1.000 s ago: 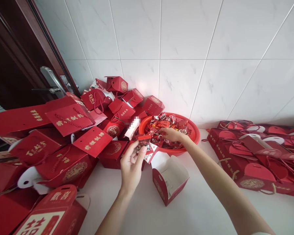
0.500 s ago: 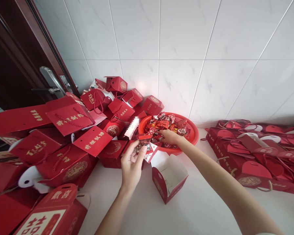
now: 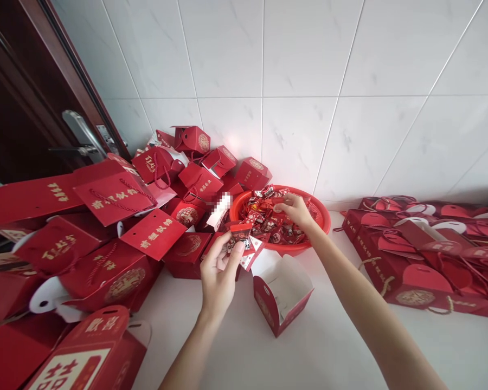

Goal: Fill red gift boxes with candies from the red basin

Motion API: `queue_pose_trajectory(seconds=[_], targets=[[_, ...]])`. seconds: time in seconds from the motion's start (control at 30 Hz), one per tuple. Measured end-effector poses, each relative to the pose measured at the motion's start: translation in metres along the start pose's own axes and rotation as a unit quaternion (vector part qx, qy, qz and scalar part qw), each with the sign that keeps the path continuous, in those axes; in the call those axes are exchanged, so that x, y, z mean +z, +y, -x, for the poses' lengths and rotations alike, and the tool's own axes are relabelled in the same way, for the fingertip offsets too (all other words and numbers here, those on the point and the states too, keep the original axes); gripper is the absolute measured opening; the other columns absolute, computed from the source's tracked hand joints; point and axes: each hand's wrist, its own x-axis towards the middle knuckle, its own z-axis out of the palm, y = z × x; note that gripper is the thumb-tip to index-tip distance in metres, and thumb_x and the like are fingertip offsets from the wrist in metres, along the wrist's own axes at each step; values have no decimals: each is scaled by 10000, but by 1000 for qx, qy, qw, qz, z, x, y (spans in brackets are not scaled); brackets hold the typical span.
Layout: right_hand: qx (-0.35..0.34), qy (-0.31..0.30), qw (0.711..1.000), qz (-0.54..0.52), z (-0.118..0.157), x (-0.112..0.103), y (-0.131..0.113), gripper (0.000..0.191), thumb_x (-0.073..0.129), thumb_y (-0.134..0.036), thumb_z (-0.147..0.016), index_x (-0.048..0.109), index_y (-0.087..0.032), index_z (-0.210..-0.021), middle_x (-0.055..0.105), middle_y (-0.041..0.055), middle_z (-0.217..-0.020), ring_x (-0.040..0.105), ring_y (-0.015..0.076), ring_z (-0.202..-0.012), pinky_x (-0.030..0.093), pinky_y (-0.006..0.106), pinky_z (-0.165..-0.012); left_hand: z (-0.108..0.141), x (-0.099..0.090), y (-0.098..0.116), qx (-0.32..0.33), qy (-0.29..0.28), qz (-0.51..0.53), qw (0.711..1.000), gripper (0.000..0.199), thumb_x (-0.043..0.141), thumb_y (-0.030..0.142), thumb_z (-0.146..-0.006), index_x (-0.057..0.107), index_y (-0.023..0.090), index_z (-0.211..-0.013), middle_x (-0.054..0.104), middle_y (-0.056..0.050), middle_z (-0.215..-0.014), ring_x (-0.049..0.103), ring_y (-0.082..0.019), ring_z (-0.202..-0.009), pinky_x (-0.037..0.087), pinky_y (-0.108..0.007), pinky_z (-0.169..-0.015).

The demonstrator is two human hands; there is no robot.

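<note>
My left hand (image 3: 217, 276) is closed on a few small wrapped candies (image 3: 241, 241), red-brown and white with red dots, gripped between thumb and fingers. They are held at the near left edge of a round red plastic basket (image 3: 326, 219). Inside the basket lies a heap of shiny red candy packets (image 3: 287, 233). Over this heap is my right hand (image 3: 297, 212), its thumb and fingertips pinched on what looks like a red wrapped candy (image 3: 271, 205). Just in front of the basket stands an open red box (image 3: 282, 306) with a white inside.
Many red gift boxes (image 3: 152, 235) with cord handles are piled on the left, up to the wall. More red boxes (image 3: 415, 298) stand in rows at the right. White wall tiles (image 3: 301, 49) rise behind, and a dark door (image 3: 20, 81) with a metal handle is at the left.
My right hand has lifted from deep in the candy heap and shifted slightly right and back, its fingers now visible. The left hand has stayed put with its candies.
</note>
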Motion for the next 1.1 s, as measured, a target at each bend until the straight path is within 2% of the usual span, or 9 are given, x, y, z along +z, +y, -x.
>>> queue_pose_trajectory(seconds=[0.1,0.2,0.33,0.5,0.63,0.73,0.83,1.0,1.1], targets=[[0,13,983,-183,9,-8,-4,239,602,-406,-818,575,-184,-901,693,48,-869,651,179,-811,524,304,-710,0,0,0,1,-1,4,1000,432,764,464,-812,697,168,-1119,782,-90,-1026,747,-241,-935,608,-331,-824],[1,-32,935,-352,29,-21,-17,324,760,-435,-728,573,-189,-826,679,25,-813,639,156,-751,518,282,-691,1,1,1,6,-10,3,1000,406,760,452,-820,702,177,-1114,780,-82,-1028,743,-236,-936,602,-323,-824],[-51,-142,926,-346,63,-45,-40,253,785,-372,-754,627,-181,-808,680,1,-759,641,138,-692,527,274,-676,1,2,0,21,-9,-2,1000,395,759,457,-817,713,184,-1098,776,-75,-1027,734,-233,-942,590,-324,-841],[-95,-262,939,-203,93,-57,-54,140,704,-306,-846,675,-185,-910,738,27,-818,701,176,-751,566,298,-692,0,2,-3,18,-4,-18,1000,421,756,479,-809,709,176,-1098,777,-76,-994,733,-227,-899,592,-334,-830],[-136,-190,965,-116,99,-51,-54,197,644,-314,-902,702,-188,-1041,751,59,-952,711,201,-872,580,335,-787,2,3,-1,27,-12,-22,999,398,749,470,-821,714,187,-1097,777,-74,-1006,734,-228,-917,596,-331,-837],[-147,-128,967,-161,101,-45,-58,245,643,-379,-924,687,-184,-1067,737,62,-1013,700,194,-881,582,329,-776,5,4,1,48,-32,-24,998,367,738,453,-837,725,205,-1107,765,-78,-1085,725,-240,-993,595,-329,-859],[-157,-115,961,-195,106,-38,-66,281,714,-376,-881,670,-189,-1086,721,53,-1043,682,166,-826,577,305,-748,9,5,1,59,-57,-20,996,368,768,424,-810,730,209,-1106,755,-80,-1127,719,-256,-1038,600,-343,-879],[-183,-96,965,-164,113,-28,-73,50,663,-243,-899,661,-194,-908,692,14,-887,638,140,-791,539,272,-725,16,6,0,69,-94,-23,993,406,836,361,-733,723,209,-1093,752,-80,-1120,724,-261,-1034,616,-353,-876],[-172,-73,970,-156,114,-34,-73,64,634,-215,-898,627,-191,-839,671,6,-809,620,138,-752,522,263,-683,17,6,2,74,-103,-29,992,442,832,360,-740,704,212,-1136,735,-86,-1172,707,-267,-1083,608,-360,-903]])
